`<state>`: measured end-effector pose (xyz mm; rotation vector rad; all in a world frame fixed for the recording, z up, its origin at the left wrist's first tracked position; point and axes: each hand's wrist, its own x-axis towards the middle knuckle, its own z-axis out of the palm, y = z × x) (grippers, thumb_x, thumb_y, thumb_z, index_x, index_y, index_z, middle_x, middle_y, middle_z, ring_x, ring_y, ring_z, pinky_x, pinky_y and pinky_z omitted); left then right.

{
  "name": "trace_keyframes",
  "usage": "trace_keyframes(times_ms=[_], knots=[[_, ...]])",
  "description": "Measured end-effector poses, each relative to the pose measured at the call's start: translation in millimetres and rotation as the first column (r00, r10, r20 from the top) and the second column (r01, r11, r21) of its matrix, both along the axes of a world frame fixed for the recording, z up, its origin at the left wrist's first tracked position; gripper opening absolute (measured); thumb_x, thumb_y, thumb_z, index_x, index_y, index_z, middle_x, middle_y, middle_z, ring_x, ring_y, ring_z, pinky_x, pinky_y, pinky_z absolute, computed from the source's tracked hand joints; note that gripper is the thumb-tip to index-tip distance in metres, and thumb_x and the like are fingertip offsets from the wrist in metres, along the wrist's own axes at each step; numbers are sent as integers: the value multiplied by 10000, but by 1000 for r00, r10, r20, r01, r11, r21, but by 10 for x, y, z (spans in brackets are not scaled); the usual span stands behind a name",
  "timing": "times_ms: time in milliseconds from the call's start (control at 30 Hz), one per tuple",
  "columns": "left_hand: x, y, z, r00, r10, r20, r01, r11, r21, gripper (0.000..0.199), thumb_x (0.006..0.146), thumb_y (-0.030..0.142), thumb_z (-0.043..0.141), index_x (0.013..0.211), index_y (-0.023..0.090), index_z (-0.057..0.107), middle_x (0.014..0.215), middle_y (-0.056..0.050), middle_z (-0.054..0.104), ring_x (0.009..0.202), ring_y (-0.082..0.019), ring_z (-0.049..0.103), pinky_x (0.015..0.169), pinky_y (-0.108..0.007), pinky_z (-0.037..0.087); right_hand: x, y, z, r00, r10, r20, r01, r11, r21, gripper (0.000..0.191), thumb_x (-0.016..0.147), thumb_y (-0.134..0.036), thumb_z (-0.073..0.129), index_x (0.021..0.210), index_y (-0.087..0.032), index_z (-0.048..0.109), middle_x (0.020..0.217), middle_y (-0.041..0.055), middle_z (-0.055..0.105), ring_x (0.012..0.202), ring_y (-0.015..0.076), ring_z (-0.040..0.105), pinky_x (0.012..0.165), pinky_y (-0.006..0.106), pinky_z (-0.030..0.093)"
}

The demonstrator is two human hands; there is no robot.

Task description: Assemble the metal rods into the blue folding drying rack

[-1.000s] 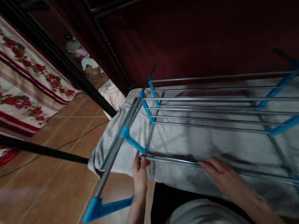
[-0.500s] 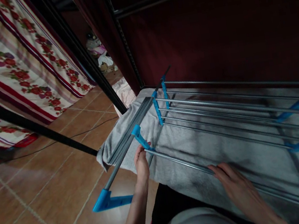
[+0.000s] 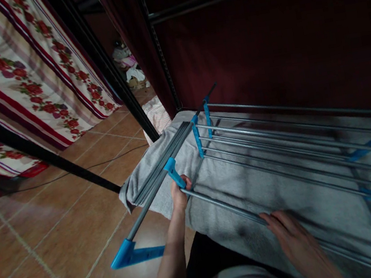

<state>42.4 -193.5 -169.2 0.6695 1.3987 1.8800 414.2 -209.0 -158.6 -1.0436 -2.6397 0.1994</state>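
A rack of grey metal tubes (image 3: 226,206) joined by blue plastic pieces lies across a bed with a grey blanket (image 3: 270,186). At the near left corner, my left hand (image 3: 180,199) is closed around the lower end of a blue connector (image 3: 174,172), where the front tube meets it. My right hand (image 3: 292,237) rests farther along this front tube, its fingers curled over it. Left of the connector, a bundle of thin grey tubes (image 3: 161,164) lies on the blanket. Another tube ends in an angled blue piece (image 3: 124,254) that juts out past the bed's edge.
Black metal posts (image 3: 115,75) and a slanting black bar (image 3: 59,163) frame the bed on the left. Dark red cloth (image 3: 262,42) hangs behind. A floral curtain (image 3: 36,83) hangs over the tiled floor (image 3: 89,220), where a thin cable (image 3: 71,172) runs. Clothes (image 3: 132,70) lie piled beyond.
My left hand has taken a fuller grip around the connector's lower end. The rack's angled blue end has shifted slightly left and down. My right hand stays on the front tube.
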Motion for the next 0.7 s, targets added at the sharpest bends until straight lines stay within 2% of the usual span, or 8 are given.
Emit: trace_keyframes(times_ms=[100,200,300,400,533,600,700], knots=[[-18,2,-13,998,-57,-20,57,998,-8,610,883,638,377,500,184,519,465,-28,398,465,-119,338,469,-272,256,-28,17,47,1000,10,-9,-10,1000,-9,371,1022,-278,373,1369,-267,503,1161,76,641,938,181,657,812,328,555],[-18,3,-32,998,-47,-34,47,999,-9,616,884,636,358,483,189,494,471,-23,371,471,-117,316,476,-278,246,-228,15,170,999,15,-48,-15,1000,-17,367,1025,-343,382,1359,-259,508,1220,82,631,996,193,656,840,333,558],[0,6,-40,999,-19,-46,18,1000,-16,604,883,629,345,488,194,482,482,-19,367,477,-118,308,486,-281,259,-663,18,343,996,44,-72,-48,997,-64,373,1022,-291,384,1376,-235,488,1287,82,608,1087,195,634,920,336,539],[29,7,-23,999,8,-51,-9,1000,-28,584,882,622,343,497,201,465,492,-16,382,484,-122,315,499,-285,282,-1248,69,491,991,116,-68,-124,983,-133,382,1011,-234,392,1382,-204,478,1314,92,593,1115,193,623,946,320,523],[57,-6,4,997,49,-65,-51,998,-38,537,882,588,345,555,200,520,508,-14,423,506,-137,356,521,-283,322,-1950,183,569,985,171,8,-166,965,-201,376,1014,-191,343,1359,-176,489,1255,101,617,1029,198,660,847,314,540],[57,-15,3,994,77,-75,-81,996,-41,468,870,540,386,607,196,564,533,-19,466,547,-155,417,554,-284,361,-2187,232,573,979,195,61,-179,961,-209,370,1019,-202,335,1360,-183,475,1240,104,622,984,207,676,785,321,542],[41,-22,-12,990,110,-83,-114,993,-39,362,834,465,445,641,198,595,587,-34,539,633,-186,499,619,-292,409,-2397,278,573,968,222,113,-194,957,-217,329,1027,-249,360,1333,-187,464,1301,119,601,999,209,679,786,321,531]])
